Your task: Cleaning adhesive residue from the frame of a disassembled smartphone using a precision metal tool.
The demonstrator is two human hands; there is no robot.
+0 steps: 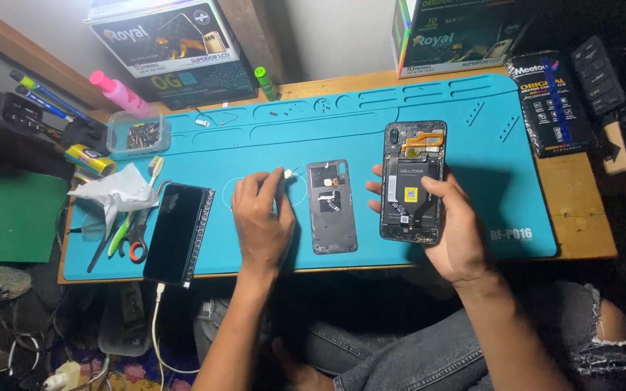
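Note:
My right hand [452, 230] holds an opened smartphone [412, 181] with its back off, showing the black battery and an orange flex cable near the top. It is raised just above the teal work mat [429, 108]. My left hand [261, 217] rests on the mat and pinches a small white piece [288, 174] between thumb and fingertips. The phone's grey back cover [331, 206] lies flat on the mat between my two hands, inner side up.
A black phone [175, 232] on a cable lies at the mat's left, beside scissors [138, 235], tweezers and a crumpled tissue [116, 192]. A small clear parts tray [138, 132], a pink bottle [119, 92] and boxes stand at the back. My knees are below the table edge.

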